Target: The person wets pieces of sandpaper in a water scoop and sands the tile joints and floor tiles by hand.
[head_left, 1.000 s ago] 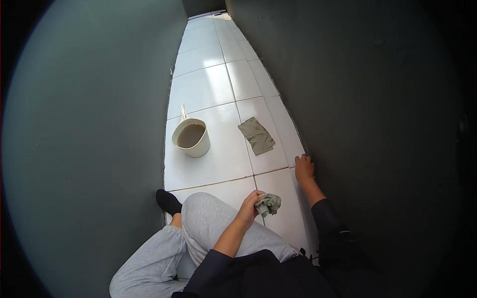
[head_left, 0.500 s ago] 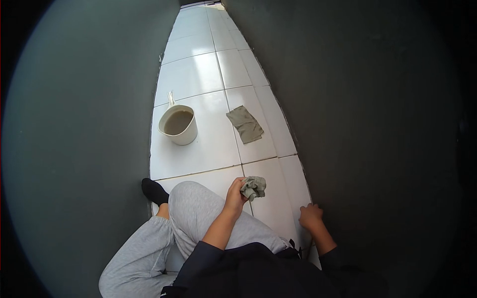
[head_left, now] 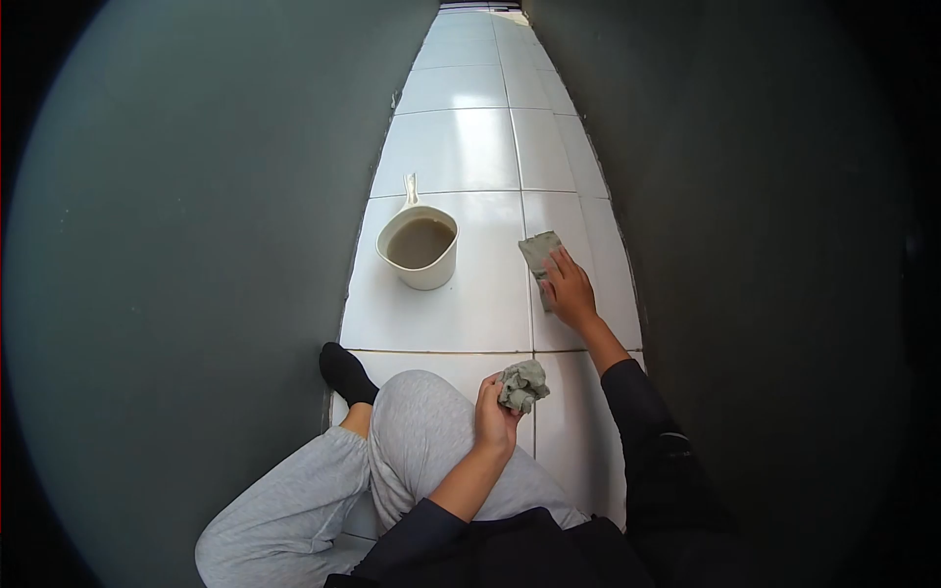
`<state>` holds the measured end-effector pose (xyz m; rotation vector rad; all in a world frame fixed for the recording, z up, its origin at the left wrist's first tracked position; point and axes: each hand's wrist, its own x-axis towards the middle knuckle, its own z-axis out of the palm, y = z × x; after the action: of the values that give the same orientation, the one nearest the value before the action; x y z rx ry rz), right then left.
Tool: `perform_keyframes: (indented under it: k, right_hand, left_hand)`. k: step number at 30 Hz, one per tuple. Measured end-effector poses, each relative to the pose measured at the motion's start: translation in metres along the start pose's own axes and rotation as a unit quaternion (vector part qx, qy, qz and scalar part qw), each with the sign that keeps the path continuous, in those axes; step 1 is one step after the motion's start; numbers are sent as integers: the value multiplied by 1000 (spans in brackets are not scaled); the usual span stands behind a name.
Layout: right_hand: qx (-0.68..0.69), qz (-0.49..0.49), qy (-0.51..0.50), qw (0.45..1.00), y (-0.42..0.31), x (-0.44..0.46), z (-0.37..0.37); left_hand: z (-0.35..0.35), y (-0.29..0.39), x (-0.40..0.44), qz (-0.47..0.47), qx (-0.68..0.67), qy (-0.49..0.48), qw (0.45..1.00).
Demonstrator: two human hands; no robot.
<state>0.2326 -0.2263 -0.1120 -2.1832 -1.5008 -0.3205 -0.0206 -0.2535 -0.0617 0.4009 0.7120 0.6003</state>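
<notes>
A crumpled grey-green cloth is bunched in my left hand, held above my bent knee with the fingers closed around it. My right hand reaches forward and lies over a flat, folded grey-green cloth on the tiles. Its fingers are stretched out on top of that cloth, covering part of it. To the left stands a white dipper with its handle pointing away from me. Murky brownish liquid fills much of it.
White floor tiles form a narrow strip running ahead. Dark grey walls close it in on both sides. My legs in grey trousers and a black-socked foot rest near the left wall.
My right hand has moved from beside the right wall forward onto the flat cloth. The crumpled cloth stays in my left hand. The view has shifted, so the floor appears farther right.
</notes>
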Motion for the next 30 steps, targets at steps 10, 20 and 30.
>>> perform_keyframes:
  k: [10,20,30]
  right_hand:
    - [-63,103,-129,984,56,52,69]
    - [-143,156,-138,968,115,155,105]
    - [-49,-33,-119,991,48,118,107]
  left_hand:
    - [-1,-1,19,-30,31,77,996]
    - [12,-13,33,-19,42,93,995]
    - [20,-10,35,40,32,121,991]
